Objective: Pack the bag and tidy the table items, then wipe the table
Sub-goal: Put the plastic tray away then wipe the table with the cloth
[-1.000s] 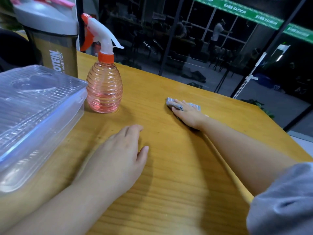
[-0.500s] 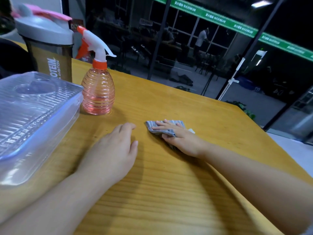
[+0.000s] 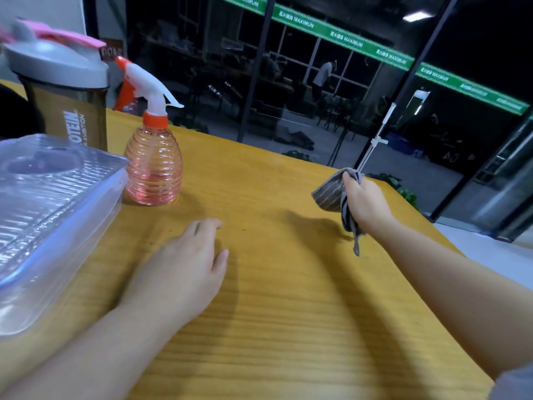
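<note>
My right hand (image 3: 364, 202) grips a grey striped cloth (image 3: 331, 193) and holds it lifted above the yellow wooden table (image 3: 288, 313), near the table's far right edge. One end of the cloth hangs down below my fist. My left hand (image 3: 184, 269) lies flat on the table top in the middle, fingers relaxed, holding nothing.
A pink spray bottle (image 3: 153, 166) with an orange and white trigger stands at the back left. Behind it is a dark shaker bottle (image 3: 66, 105) with a grey lid. A clear plastic lidded box (image 3: 49, 215) fills the left side. The table's far edge meets a glass wall.
My right hand has stopped pressing the cloth flat on the table, has bunched it in its fingers and lifted it up and to the right. The left hand stays put.
</note>
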`<control>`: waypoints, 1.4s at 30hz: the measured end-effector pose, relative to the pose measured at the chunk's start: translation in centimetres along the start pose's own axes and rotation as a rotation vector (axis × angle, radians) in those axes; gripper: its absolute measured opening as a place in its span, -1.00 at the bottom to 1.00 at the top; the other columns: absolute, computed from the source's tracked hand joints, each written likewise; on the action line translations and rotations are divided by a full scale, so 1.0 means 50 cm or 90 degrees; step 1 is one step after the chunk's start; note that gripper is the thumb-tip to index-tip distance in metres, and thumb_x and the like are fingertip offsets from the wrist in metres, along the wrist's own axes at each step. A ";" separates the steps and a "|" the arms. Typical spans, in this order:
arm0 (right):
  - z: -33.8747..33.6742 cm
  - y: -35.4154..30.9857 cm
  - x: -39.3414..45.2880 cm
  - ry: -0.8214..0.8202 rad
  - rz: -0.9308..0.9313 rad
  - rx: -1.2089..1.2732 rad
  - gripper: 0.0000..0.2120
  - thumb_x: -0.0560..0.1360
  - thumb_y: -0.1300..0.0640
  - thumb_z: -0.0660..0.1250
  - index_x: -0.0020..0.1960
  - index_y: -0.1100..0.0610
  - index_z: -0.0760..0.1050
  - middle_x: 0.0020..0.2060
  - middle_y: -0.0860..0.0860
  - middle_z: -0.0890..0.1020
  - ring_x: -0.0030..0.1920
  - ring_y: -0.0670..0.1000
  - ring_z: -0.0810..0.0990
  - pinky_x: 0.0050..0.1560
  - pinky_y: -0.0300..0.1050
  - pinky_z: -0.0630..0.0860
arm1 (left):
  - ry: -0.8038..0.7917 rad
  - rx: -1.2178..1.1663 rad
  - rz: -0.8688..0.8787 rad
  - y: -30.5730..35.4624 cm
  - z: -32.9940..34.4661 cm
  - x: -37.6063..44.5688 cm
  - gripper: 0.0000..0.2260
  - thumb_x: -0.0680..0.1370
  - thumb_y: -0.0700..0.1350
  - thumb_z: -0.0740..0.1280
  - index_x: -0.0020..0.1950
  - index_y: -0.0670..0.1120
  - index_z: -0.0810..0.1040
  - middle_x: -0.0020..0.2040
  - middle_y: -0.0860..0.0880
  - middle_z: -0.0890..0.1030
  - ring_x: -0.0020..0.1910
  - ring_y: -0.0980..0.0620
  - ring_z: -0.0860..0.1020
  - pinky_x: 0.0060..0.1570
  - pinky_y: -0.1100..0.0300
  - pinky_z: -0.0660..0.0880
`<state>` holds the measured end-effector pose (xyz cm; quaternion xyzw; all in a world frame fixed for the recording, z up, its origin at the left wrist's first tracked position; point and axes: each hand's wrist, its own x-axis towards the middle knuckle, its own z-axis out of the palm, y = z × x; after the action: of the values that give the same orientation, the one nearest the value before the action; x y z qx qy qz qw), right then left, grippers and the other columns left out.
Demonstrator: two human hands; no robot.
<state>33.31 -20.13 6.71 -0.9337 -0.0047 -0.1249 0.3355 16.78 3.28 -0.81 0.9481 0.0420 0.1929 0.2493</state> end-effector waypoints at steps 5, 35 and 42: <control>0.027 0.077 0.037 -0.054 0.075 -0.212 -0.60 0.60 -0.18 -0.04 -0.26 0.07 0.26 -0.33 0.06 0.44 -0.35 0.04 0.40 -0.37 -0.09 0.28 | 0.007 0.001 0.010 0.000 0.001 0.000 -0.67 0.57 0.03 0.14 0.33 0.07 0.24 0.30 0.10 0.39 0.17 -0.03 0.50 0.07 0.05 0.44; 0.054 0.020 -0.245 -0.423 -0.214 -0.019 -0.62 0.63 0.02 0.10 0.44 -0.05 0.29 0.45 -0.13 0.27 0.45 -0.21 0.11 0.42 -0.26 0.01 | -0.028 -0.075 0.105 0.030 -0.010 -0.026 -0.64 0.56 -0.12 0.22 0.35 -0.04 0.33 0.29 0.00 0.41 0.20 -0.02 0.42 0.21 0.19 0.28; -0.044 0.008 -0.227 -0.254 0.058 0.398 -0.76 0.60 -0.01 0.15 0.04 0.08 0.54 0.02 0.05 0.64 0.06 0.00 0.60 0.20 -0.09 0.45 | -0.021 -0.102 0.111 0.028 -0.015 -0.035 -0.65 0.54 -0.12 0.25 0.32 -0.06 0.35 0.29 0.00 0.42 0.27 -0.01 0.40 0.23 0.18 0.28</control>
<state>21.84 -20.98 5.40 -0.7912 -0.0665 0.0819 0.6024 14.87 2.08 -0.11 0.9282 -0.0603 0.2009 0.3072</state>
